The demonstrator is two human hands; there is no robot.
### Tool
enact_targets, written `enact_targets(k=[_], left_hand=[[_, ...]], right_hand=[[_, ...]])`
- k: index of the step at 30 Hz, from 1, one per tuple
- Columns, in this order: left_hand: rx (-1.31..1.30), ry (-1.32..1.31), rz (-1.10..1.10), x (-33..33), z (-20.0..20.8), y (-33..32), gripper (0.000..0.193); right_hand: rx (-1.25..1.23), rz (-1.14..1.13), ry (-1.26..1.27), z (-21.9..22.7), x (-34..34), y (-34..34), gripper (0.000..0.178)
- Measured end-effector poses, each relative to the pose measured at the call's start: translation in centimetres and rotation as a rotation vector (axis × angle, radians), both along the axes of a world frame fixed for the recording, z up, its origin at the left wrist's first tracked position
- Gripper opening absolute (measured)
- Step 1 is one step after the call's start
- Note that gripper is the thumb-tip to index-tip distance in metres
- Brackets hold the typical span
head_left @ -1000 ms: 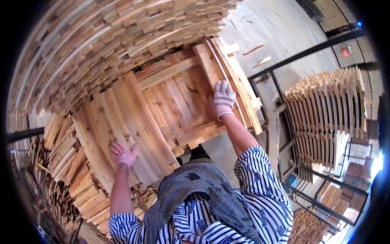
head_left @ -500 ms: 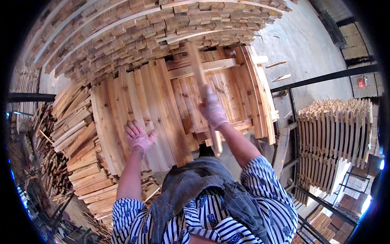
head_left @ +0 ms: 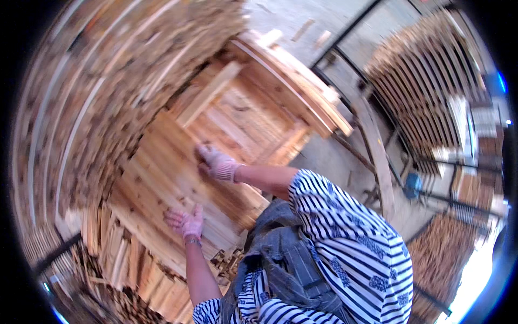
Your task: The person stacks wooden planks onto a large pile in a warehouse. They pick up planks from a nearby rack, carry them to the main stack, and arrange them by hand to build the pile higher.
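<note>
Several pale wooden boards (head_left: 156, 162) lie side by side over part of a wooden frame. My left hand (head_left: 186, 221), in a thin pinkish glove, rests on them with its fingers spread. At the boards' right edge is my gloved right hand (head_left: 217, 163), its fingers curled closed. Motion blur and the hand itself hide what, if anything, is in its grip. Beyond it the frame's crosspiece (head_left: 210, 94) and an open-topped section with boards lower down (head_left: 232, 116) show.
Stacked lumber (head_left: 102, 97) rises on the far left side. Loose offcuts (head_left: 127, 264) lie at the lower left. To the right stand a dark metal rail (head_left: 345, 27), a slatted stack (head_left: 421, 70) and a long plank (head_left: 375, 154) near the floor.
My view has swung round, tilting the scene. My right hand, which held a wooden stick aloft over the open section, is down at the boards' edge. The stick no longer shows clearly.
</note>
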State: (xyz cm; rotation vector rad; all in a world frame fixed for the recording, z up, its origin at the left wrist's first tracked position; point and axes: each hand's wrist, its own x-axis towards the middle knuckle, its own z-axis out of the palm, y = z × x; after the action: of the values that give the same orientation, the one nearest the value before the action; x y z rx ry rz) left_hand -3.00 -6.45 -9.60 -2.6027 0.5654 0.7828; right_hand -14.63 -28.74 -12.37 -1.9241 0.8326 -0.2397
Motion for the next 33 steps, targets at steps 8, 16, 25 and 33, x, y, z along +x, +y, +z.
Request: enact_targets(k=[8,16,25,33], left_hand=[[-0.036,-0.014,-0.045,1.0,-1.8,1.5,0.122],[0.022,0.018,0.014,0.8,0.3,0.0,0.123],[-0.020,-0.014,-0.021,1.4,-1.9,2.2,0.119],[0.021,-0.045,-0.044,1.9,-3.1,2.4,0.120]], right_hand=[[-0.807,-0.227,-0.053,5.3,-8.8,-11.3,0.053],[-0.678,-0.263,0.865,4.8,-19.7,-24.0,0.067],[-0.136,-0.098,0.333,10.1,-12.4,-10.3,0.054],[0.013,0.030,0.152,3.4,-4.5,-3.3,0.051]])
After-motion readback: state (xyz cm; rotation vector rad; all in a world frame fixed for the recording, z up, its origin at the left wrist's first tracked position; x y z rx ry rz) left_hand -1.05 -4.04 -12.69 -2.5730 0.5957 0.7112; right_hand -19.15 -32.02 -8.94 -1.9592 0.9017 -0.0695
